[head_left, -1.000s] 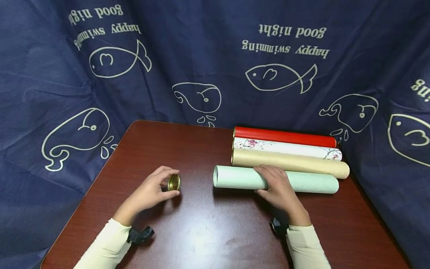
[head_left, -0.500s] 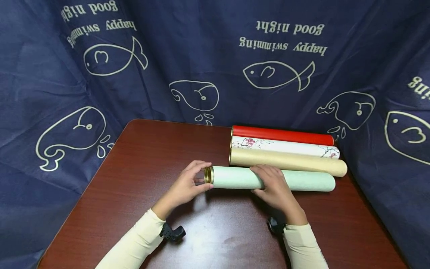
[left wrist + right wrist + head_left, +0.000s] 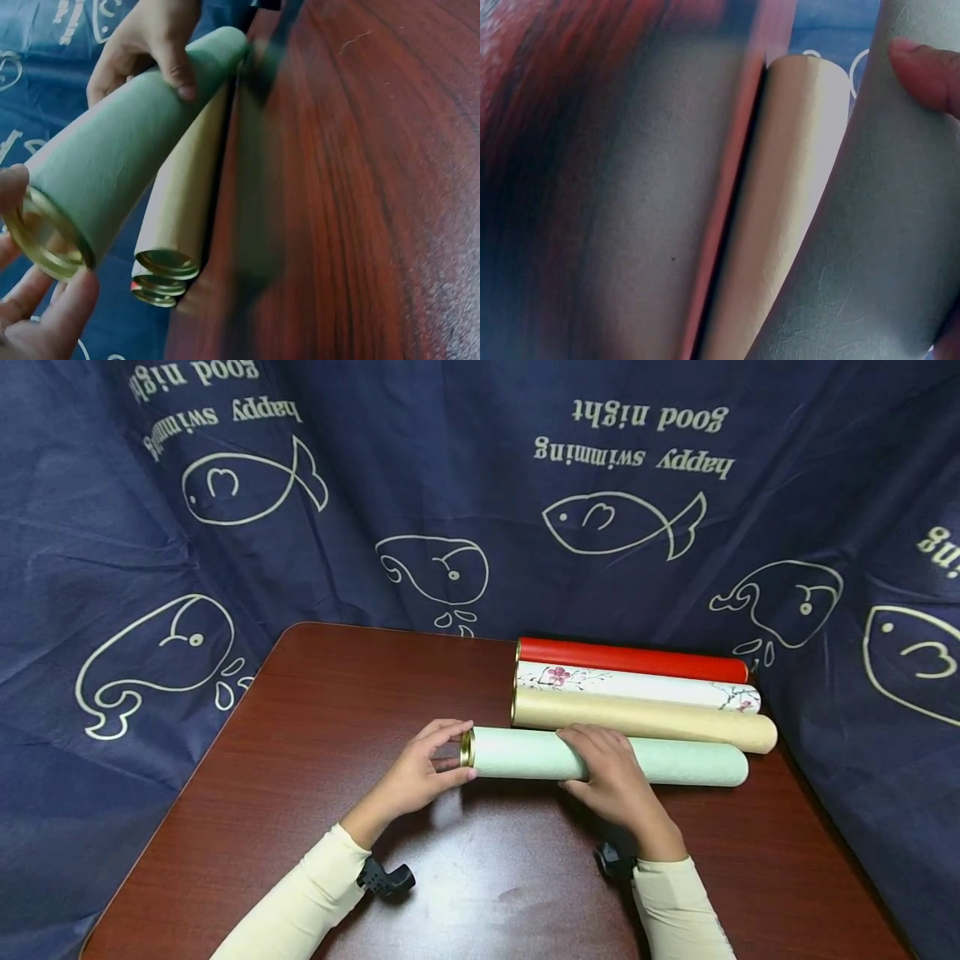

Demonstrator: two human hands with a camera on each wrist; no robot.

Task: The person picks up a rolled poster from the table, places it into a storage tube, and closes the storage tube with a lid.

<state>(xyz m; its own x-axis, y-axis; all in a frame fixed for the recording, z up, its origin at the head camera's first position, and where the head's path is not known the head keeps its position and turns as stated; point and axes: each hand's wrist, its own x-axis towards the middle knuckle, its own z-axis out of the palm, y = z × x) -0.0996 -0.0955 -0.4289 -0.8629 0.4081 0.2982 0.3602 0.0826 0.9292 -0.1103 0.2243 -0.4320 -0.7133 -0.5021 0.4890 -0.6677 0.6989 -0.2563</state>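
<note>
My right hand (image 3: pixel 611 777) grips a pale green tube (image 3: pixel 690 763) around its middle, thumb on the near side and fingers over the top. At the tube's left end, my left hand (image 3: pixel 420 772) pinches a gold metal cap (image 3: pixel 467 748) between thumb and fingers. In the left wrist view the gold cap (image 3: pixel 46 236) sits at the tube's mouth, fingertips around its rim. The right wrist view shows the right thumb (image 3: pixel 930 79) pressed along the green tube (image 3: pixel 870 225).
Behind the green tube lie a beige tube (image 3: pixel 652 720), a white tube with painted blossoms (image 3: pixel 637 685) and a red tube (image 3: pixel 637 660), side by side. All rest on a brown wooden table (image 3: pixel 360 685). A dark blue curtain (image 3: pixel 465 485) hangs along the back and sides.
My left hand has moved right, bringing the gold cap from apart to the green tube's left end. Over the last half second the cap has seated closer against it. The right hand stays nearly still.
</note>
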